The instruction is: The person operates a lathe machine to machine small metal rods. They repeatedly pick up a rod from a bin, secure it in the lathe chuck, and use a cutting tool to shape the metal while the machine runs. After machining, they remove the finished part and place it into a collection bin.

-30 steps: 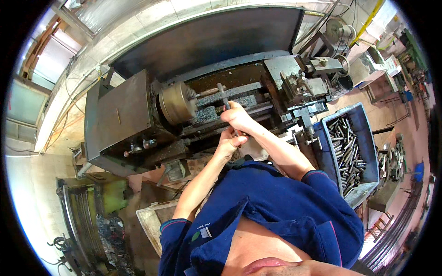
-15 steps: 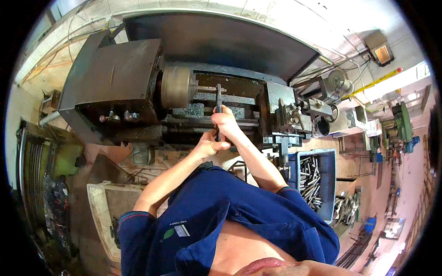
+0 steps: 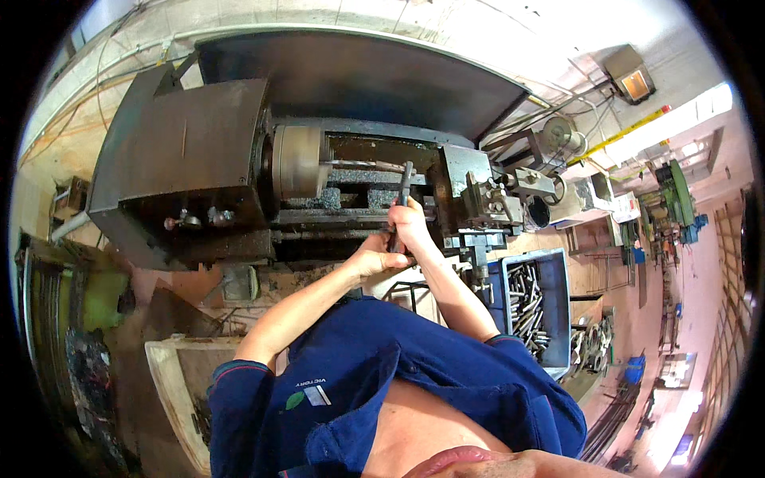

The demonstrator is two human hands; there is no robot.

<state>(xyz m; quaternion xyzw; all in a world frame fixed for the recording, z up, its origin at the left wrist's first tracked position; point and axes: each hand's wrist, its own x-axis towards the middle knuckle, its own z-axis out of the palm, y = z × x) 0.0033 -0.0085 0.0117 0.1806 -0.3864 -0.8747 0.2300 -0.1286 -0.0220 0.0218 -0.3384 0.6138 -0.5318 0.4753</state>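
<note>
In front of me is a metal lathe, its round chuck (image 3: pixel 299 162) smooth and blurred. A thin metal rod (image 3: pixel 366 165) sticks out of the chuck to the right. A dark, long-handled tool (image 3: pixel 406 185) meets the rod near its free end; whether it grips the rod or only touches it I cannot tell. My right hand (image 3: pixel 409 222) is closed around the tool's middle. Below it, my left hand (image 3: pixel 377 256) is closed on the near end, thumb pointing right. The hands partly hide the tool's handle.
The headstock (image 3: pixel 179 151) with its levers stands left, and the carriage with tool post (image 3: pixel 488 199) stands right of the rod. A blue crate (image 3: pixel 562 311) of short metal pieces is at my right. A pale bin (image 3: pixel 169 374) lies lower left. A dark splash guard (image 3: pixel 358 84) runs behind.
Both hands and the tool have moved right, away from the chuck. More of the rod now shows outside the chuck. The whole view has shifted slightly.
</note>
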